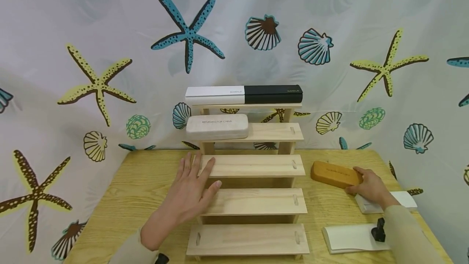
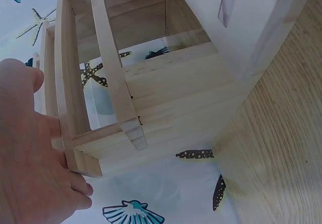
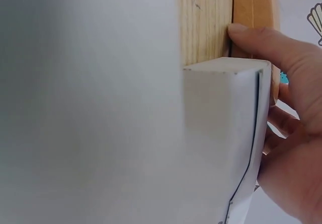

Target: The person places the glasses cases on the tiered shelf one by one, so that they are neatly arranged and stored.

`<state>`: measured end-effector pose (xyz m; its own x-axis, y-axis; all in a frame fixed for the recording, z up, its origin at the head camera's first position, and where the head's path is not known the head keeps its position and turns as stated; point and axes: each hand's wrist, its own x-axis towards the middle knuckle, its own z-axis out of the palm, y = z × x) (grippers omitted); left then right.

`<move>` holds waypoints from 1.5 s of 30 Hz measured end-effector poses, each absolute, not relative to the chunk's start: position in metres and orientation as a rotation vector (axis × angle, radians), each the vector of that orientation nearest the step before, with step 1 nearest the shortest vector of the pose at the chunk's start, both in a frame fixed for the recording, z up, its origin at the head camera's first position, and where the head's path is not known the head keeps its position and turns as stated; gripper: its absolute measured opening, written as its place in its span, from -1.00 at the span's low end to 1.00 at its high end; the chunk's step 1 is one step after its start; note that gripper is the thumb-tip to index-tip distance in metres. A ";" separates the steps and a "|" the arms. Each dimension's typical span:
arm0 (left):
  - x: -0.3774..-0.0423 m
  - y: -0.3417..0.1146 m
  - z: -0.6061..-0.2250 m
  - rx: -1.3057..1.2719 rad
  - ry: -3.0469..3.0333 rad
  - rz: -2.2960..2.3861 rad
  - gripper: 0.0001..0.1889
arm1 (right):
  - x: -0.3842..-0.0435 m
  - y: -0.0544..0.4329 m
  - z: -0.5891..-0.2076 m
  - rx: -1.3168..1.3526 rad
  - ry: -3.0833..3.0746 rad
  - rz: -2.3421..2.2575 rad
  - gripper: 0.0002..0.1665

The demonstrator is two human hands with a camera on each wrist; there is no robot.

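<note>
A wooden stepped rack (image 1: 253,203) with several tiers stands in the middle of the table. My left hand (image 1: 192,190) rests on the left end of its middle tiers, fingers spread; the left wrist view shows this hand (image 2: 35,158) against the rack's edge. On the right, my right hand (image 1: 370,186) grips the right end of an orange-brown glasses case (image 1: 331,173) between thumb and fingers. In the right wrist view the thumb lies on the orange-brown case (image 3: 254,7), partly hidden behind a white case (image 3: 211,118).
On the rack's top tier sit a white case (image 1: 214,95) and a black case (image 1: 272,94). A pale case (image 1: 217,126) lies one tier lower. Two white cases, one far (image 1: 403,200) and one near (image 1: 348,237), lie by my right forearm. A patterned curtain (image 1: 234,44) hangs behind.
</note>
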<state>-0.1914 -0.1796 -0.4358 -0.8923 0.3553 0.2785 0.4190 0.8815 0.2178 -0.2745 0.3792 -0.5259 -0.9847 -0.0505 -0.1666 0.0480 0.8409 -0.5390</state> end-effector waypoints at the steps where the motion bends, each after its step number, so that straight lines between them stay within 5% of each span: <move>1: -0.191 -0.180 -0.436 -0.589 -2.821 -0.401 -0.28 | -0.274 0.379 -0.526 -0.015 2.853 -0.839 0.17; 17: -0.192 -0.180 -0.435 -0.591 -2.837 -0.410 -0.28 | -0.266 0.378 -0.514 -0.140 2.919 -0.818 0.11; 45: -0.190 -0.179 -0.431 -0.590 -2.836 -0.447 -0.28 | -0.250 0.359 -0.406 -0.287 2.954 -0.997 0.11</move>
